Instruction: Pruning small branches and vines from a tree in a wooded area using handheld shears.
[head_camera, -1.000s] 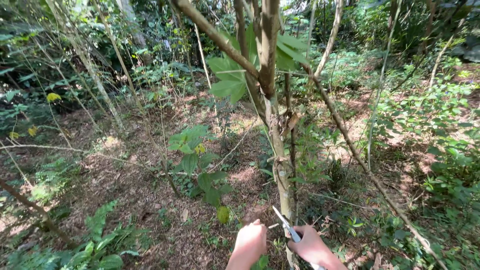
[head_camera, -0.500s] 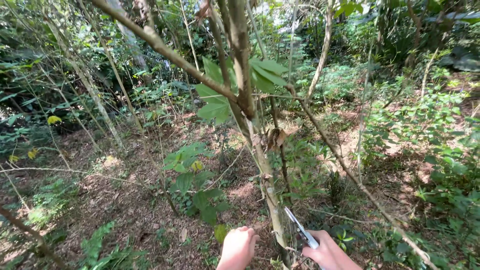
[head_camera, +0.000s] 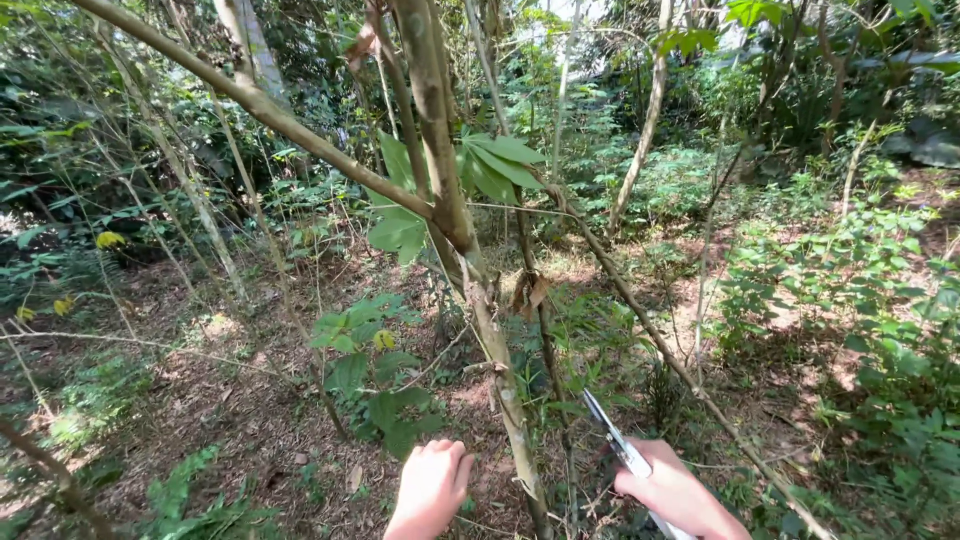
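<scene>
My right hand (head_camera: 678, 495) grips a pair of grey pruning shears (head_camera: 618, 440) low at the right, blades pointing up and left toward a thin dark stem (head_camera: 548, 350). My left hand (head_camera: 430, 488) is at the bottom centre, fingers curled, just left of the pale trunk (head_camera: 497, 360) of a small tree. I cannot tell whether it touches the trunk or holds anything. The trunk leans up to the left and forks into bare branches (head_camera: 270, 110), with a few broad green leaves (head_camera: 490, 160).
Leaf litter and bare soil cover the ground. A leafy sapling (head_camera: 365, 350) stands left of the trunk. A slanting bare branch (head_camera: 660, 340) runs down to the right. Thin stems and shrubs (head_camera: 860, 300) crowd both sides.
The view has shifted right, so the trunk now sits further left. My right hand and shears have moved right, away from the trunk. My left hand has dropped lower.
</scene>
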